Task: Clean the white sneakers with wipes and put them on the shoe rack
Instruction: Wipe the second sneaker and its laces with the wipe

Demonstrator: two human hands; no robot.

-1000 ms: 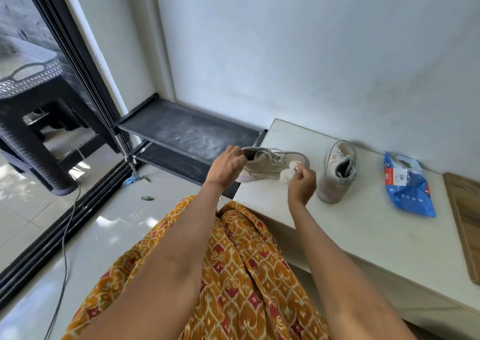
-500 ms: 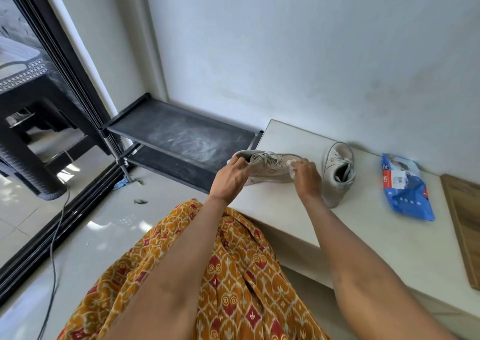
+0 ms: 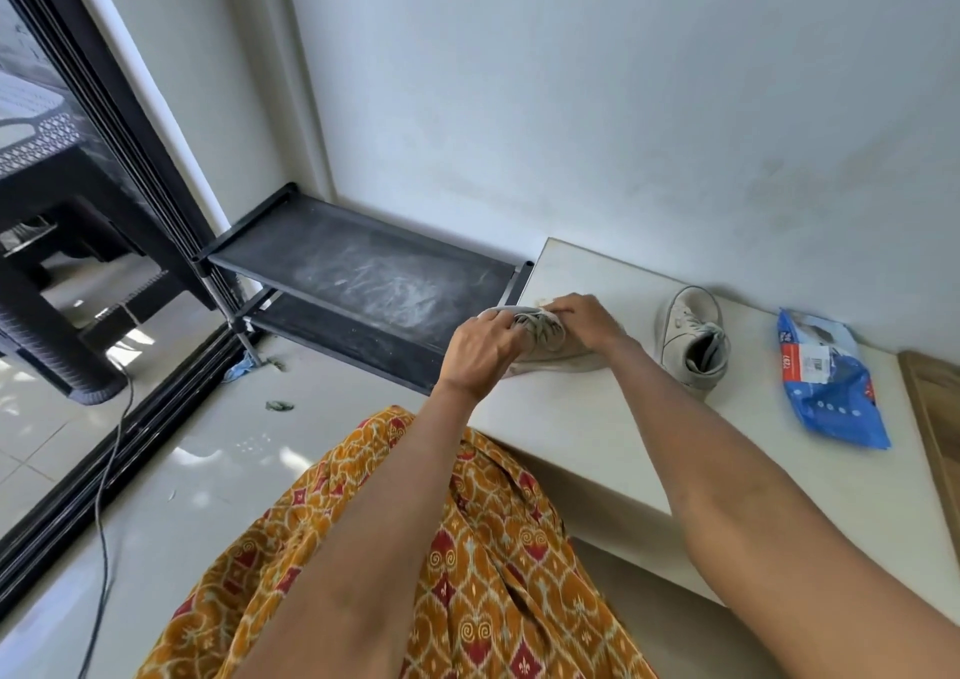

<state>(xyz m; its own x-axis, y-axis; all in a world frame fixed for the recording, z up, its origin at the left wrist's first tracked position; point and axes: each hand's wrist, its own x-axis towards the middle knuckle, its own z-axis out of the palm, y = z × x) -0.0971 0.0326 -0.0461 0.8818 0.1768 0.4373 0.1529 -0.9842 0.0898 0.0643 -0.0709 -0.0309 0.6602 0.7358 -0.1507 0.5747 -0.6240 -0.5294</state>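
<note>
1. Head view, and the wiping step is in play: the left hand grips the heel end of the near sneaker, fingers curled over its collar, steadying it at the left end of the white bench.
2. The right hand lies curled over the laces and tongue. Is there a wipe under it? It cannot be made out from here, so what that hand holds beyond the shoe is unclear.
3. Orientation now: the near sneaker's long axis runs roughly left to right across the bench, heel towards the left under the left hand, toe towards the right beneath the right wrist, sole edge facing the person.
4. The second sneaker stands upright just to the right, apart from the hands, its long axis running front to back, opening towards the person and toe towards the wall.
5. The blue wipes pack lies further right on the bench, untouched.
6. The black shoe rack waits to the left, its top shelf streaked with pale dust, no shoes on it.
7. My read: still early, with neither shoe racked. The next move probably calls for turning the near sneaker to reach the remaining sides, keeping the heel held firmly.
</note>
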